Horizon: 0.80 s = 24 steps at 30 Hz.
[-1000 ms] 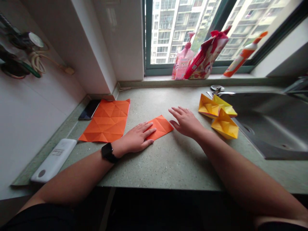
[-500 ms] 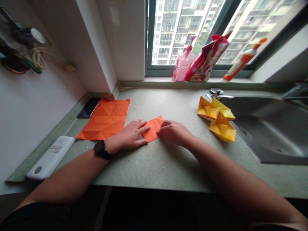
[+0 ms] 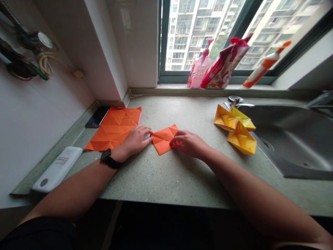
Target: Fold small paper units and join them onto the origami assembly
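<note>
A small folded orange paper (image 3: 163, 139) lies on the counter between my hands, with crease lines across it. My left hand (image 3: 136, 140), with a black watch on its wrist, pinches the paper's left corner between thumb and fingers. At the right edge, the fingers of my right hand (image 3: 189, 144) are closed on the same paper. Left of it lies a larger creased orange sheet (image 3: 114, 126), partly behind my left hand. Several folded yellow paper boats (image 3: 240, 139) stand grouped to the right, by the sink.
A dark phone (image 3: 97, 116) and a white power bank (image 3: 57, 168) lie on the left of the counter (image 3: 166, 182). The steel sink (image 3: 299, 139) is on the right. A pink pump bottle (image 3: 199, 71), a red bag (image 3: 226, 64) and an orange-and-white bottle (image 3: 265, 66) stand on the windowsill.
My left hand has drawn back leftward from lying spread on the folded orange paper to pinching its left corner. More of the paper shows now. My right hand has stayed at its right edge.
</note>
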Motion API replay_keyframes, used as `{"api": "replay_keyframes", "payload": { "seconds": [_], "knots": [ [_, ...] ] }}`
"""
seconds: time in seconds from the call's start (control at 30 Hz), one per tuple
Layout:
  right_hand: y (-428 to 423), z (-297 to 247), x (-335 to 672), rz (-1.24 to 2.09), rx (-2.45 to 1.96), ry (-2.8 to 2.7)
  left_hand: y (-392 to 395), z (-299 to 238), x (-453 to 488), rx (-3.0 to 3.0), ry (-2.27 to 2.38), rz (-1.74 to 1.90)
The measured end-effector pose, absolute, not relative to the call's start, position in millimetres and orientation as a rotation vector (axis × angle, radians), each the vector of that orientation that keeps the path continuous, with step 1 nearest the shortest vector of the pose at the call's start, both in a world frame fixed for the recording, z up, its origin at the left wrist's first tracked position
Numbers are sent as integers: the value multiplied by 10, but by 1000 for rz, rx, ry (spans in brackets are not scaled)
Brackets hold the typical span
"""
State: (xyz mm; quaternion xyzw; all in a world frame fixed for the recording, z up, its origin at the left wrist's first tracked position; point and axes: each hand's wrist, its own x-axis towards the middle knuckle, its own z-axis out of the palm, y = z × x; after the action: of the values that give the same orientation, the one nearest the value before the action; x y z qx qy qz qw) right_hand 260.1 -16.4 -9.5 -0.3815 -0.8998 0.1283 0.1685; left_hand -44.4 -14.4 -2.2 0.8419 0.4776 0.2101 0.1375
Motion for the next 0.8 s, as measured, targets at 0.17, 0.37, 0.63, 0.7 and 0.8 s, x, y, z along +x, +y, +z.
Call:
{"api": "replay_keyframes", "payload": {
  "seconds": [0.17,0.37,0.63,0.7,0.8],
  "knots": [
    [-184,-92,2567,308,-960,-2455,-121,43,-454,2208,1346,801],
    [-171,20,2600,100,-851,-2145,-40,70,-534,1868,1420,1128],
    [-239,56,2552,-127,-765,-2157,-282,217,-382,2305,1062,1292],
    [-269,45,2523,-144,-749,-2233,-365,213,-306,2430,913,1156],
    [-276,-14,2495,-143,-731,-2342,-432,148,-222,2527,755,974]
  ]
}}
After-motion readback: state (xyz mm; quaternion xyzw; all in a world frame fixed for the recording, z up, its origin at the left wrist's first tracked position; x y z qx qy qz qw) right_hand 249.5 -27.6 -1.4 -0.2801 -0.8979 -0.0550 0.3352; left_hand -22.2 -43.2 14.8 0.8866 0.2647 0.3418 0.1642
